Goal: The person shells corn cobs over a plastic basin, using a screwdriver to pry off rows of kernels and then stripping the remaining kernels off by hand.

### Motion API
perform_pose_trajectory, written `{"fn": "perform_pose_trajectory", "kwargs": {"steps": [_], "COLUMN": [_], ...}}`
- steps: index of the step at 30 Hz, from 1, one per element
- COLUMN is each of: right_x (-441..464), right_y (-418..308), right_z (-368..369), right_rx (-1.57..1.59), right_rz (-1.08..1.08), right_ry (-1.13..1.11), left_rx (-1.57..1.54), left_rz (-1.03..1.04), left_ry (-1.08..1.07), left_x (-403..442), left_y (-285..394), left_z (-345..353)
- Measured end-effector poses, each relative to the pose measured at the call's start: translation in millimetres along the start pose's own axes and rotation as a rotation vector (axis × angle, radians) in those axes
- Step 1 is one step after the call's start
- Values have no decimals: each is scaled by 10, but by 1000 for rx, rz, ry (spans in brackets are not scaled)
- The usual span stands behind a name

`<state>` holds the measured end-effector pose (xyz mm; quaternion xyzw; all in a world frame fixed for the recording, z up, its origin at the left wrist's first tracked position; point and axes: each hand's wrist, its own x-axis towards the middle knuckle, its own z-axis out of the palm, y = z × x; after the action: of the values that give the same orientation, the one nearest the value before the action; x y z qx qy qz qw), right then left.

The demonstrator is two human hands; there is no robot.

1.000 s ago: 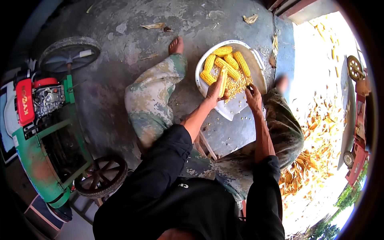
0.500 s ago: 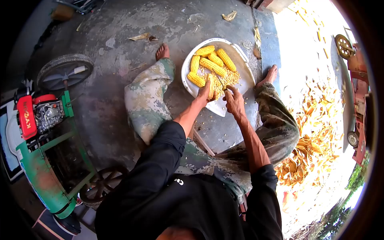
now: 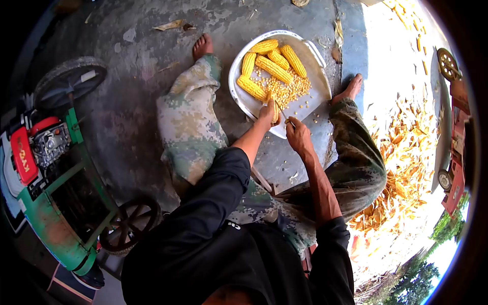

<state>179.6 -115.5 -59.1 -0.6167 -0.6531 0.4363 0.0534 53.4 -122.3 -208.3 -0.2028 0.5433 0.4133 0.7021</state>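
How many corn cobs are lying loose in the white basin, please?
6: top cob, left cob, lower-left cob, upper-middle cob, central cob, right cob. Others may be hidden underneath.

At one o'clock, long bright-yellow corn cobs (image 3: 274, 70) and small pale-yellow kernels (image 3: 292, 90) in a rounded white basin (image 3: 319, 84). Cloth trousers (image 3: 195, 112) in green-and-tan pixel camouflage; black long-sleeved top (image 3: 193, 249). Nine o'clock: green metal machine (image 3: 56, 229), red engine cover (image 3: 24, 155). Three o'clock: golden-orange dry husks (image 3: 396, 178).

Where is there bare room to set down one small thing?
Bare floor lies between the green machine and the left trouser leg. Inside the basin, a bare strip separates the kernels from the right rim. Crowded: the basin's left side, with cobs and the left hand.
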Motion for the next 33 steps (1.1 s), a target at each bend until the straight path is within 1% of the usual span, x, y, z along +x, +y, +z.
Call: {"fn": "perform_pose_trajectory", "kwargs": {"steps": [2,5,8,9,10,11,12,13,14,16,18,20,22,23,24,25,26,27,28,29,30,31,33], "right_x": [60,186,519,575,560,537,538,527,516,474,555,625,870,1018,1123,1174,1227,1219,1269,1333,1281,1191,984], "right_y": [-18,-64,-82,-174,-216,-240,-238,-206,-176,-231,-107,-33,318,496,598,622,655,667,655,653,402,188,-250], "right_z": [0,85,401,480,535,556,505,397,280,-59,-254,-331,-153,-63,6,35,46,56,46,-30,-235,-380,-633], "right_rx": [-6,-42,-89,-81,-80,-102,-106,-75,-43,-14,-12,41,84,173,126,156,187,226,73,179,278,277,901], "right_rz": [1,31,33,53,80,100,99,85,70,81,100,38,-172,-101,-128,-136,-143,-113,-279,-157,-37,-49,63], "right_ry": [-8,-20,-7,-16,-34,-1,-5,15,34,93,169,210,263,170,192,179,162,162,227,51,-125,-109,-180], "left_rx": [85,91,105,27,22,-2,-22,28,-35,-24,-15,48,115,151,190,205,217,267,318,321,332,400,553], "left_rz": [25,49,52,106,101,126,155,57,31,-24,-32,-29,27,92,157,216,232,268,302,327,344,365,449], "left_ry": [81,33,74,-116,-105,-147,-195,-70,-34,-19,-11,-91,-104,-135,-168,-225,-232,-274,-316,-326,-340,-368,-459], "left_x": [23,105,-265,146,191,211,221,-41,-39,-97,-214,-294,-528,-590,-657,-760,-840,-926,-1022,-1116,-1192,-1258,-1404], "left_y": [-29,-99,19,-180,-200,-218,-207,-50,-15,52,82,90,178,228,280,355,459,545,625,703,798,865,994], "left_z": [2,-70,68,-202,-225,-233,-225,-75,-30,-60,-55,-67,2,26,53,92,149,187,225,283,356,418,549]}}
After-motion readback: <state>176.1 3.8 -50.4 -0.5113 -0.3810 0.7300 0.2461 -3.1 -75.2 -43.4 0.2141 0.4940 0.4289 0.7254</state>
